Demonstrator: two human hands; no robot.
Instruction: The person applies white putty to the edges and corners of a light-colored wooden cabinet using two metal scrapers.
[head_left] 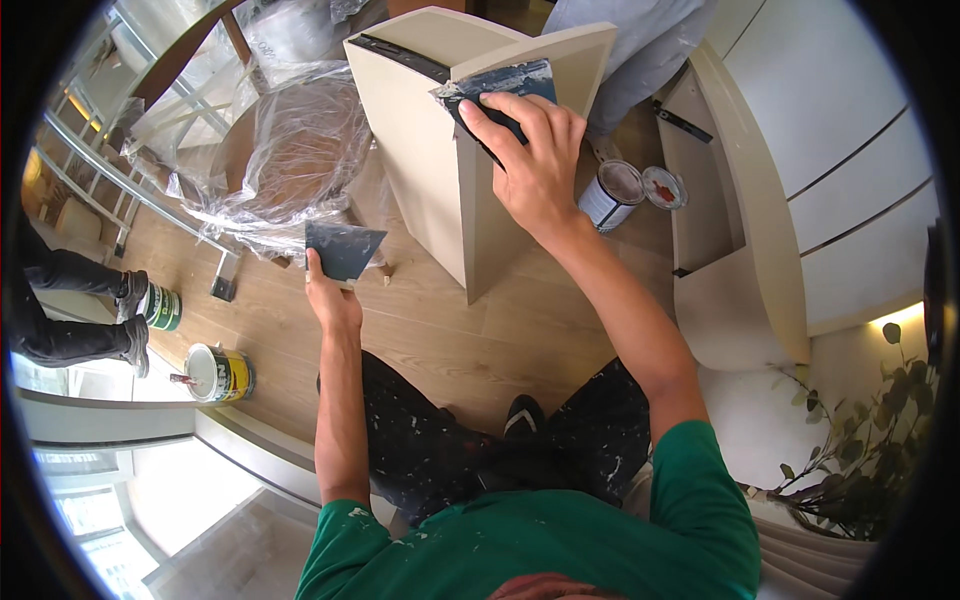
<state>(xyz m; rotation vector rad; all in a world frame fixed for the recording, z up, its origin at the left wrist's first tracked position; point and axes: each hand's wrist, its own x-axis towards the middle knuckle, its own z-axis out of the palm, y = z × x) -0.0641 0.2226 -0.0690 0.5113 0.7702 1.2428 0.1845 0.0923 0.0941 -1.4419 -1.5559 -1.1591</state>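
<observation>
My right hand [530, 150] is closed on a dark putty knife [530, 80] with whitish filler smeared along its blade. That blade lies against the top corner of a cream-coloured drawer unit [420, 160], where a front panel [560, 60] meets the side. Lower and to the left, my left hand [332, 300] grips a second wide putty knife [345, 250], its dark blade pointing up and away from the drawer unit. A black slide rail [400, 57] runs along the unit's upper edge.
Plastic sheeting covers a chair [290, 150] at the left. An open paint can [612, 192] and its lid [664, 188] sit at the right. A yellow-black bucket [222, 374] stands on the wooden floor. Two other people's legs [90, 300] [635, 50] show. A plant [850, 460] stands lower right.
</observation>
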